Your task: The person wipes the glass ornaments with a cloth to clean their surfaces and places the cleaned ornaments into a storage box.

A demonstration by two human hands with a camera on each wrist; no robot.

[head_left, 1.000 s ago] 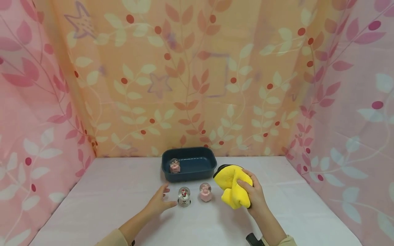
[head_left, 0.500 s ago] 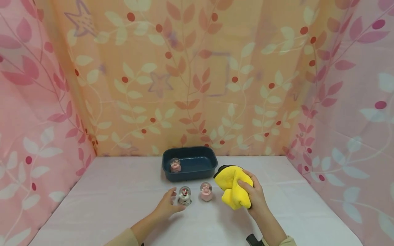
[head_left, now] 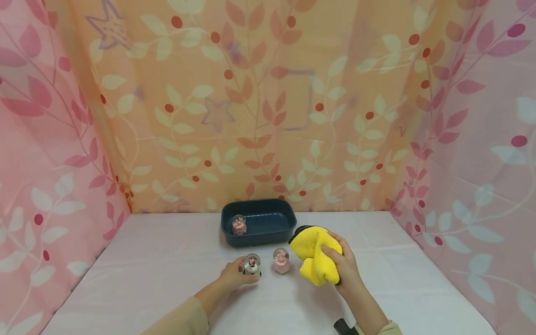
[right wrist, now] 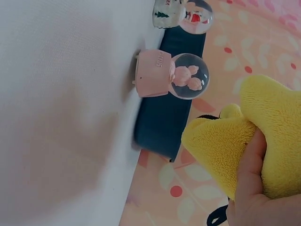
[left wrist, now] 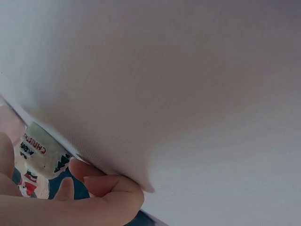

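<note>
My left hand (head_left: 235, 274) grips the snow globe with a white base and a small red figure (head_left: 252, 263), thumb across its front and fingers at its left side. In the left wrist view, printed letters show on that base (left wrist: 44, 153), beside the bent fingers (left wrist: 117, 193). To its right, a pink snow globe (head_left: 281, 261) stands upright on the table; its pink figure (right wrist: 186, 77) shows through the dome in the right wrist view. My right hand (head_left: 348, 267) holds a bunched yellow cloth with dark edging (head_left: 318, 253) above the table, thumb pressed into its folds.
Behind the globes stands a dark blue rectangular tray (head_left: 272, 237), with another pink snow globe (head_left: 239, 225) at its left end. A white cloth covers the table (head_left: 167, 260). Patterned curtains (head_left: 251, 116) enclose the back and both sides.
My left hand has moved right to the white-based snow globe and closed its fingers and thumb on it. The right hand stays nearly still with the yellow cloth.
</note>
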